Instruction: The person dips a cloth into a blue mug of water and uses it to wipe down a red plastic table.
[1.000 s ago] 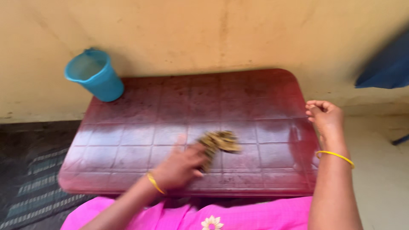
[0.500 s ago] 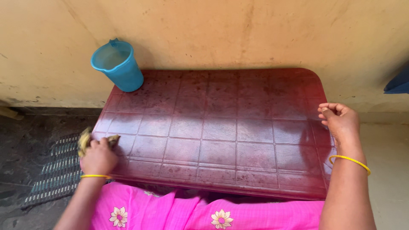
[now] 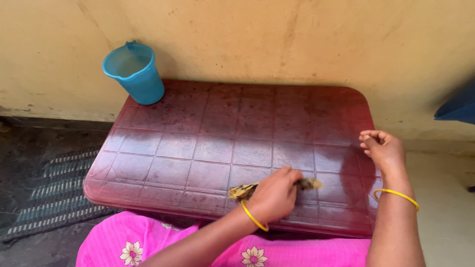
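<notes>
The left hand (image 3: 273,194) is pressing a crumpled yellow-brown rag (image 3: 246,190) flat against the dark red plastic table (image 3: 198,148), fingers clenched over it. The rag is sitting at about 6 o'clock on the tabletop, near the front edge and slightly right of centre; one end is poking out at 9 o'clock of the hand, the other at 3 o'clock. A thin yellow bangle (image 3: 254,217) is circling the left wrist.

The right hand (image 3: 383,151) is resting at the table's 3 o'clock edge, fingers curled loosely inward and grasping nothing; whether the palm is gripping the rim cannot be told. A second yellow bangle (image 3: 396,195) is sitting on that wrist. The two hands are apart, the right one lying at roughly 2 o'clock from the left.

The tabletop is showing a moulded grid of squares, looking wet and glossy in patches. A blue plastic jug (image 3: 134,74) is standing upright at the table's 11 o'clock corner, touching the yellowish wall (image 3: 277,39) behind. A dark ribbed mat (image 3: 49,193) is lying on the floor at 9 o'clock of the table. Pink cloth with white flowers (image 3: 163,242) is covering the person's lap at 6 o'clock. A blue object (image 3: 457,106) is showing at the frame's 3 o'clock edge, too cropped to identify.
</notes>
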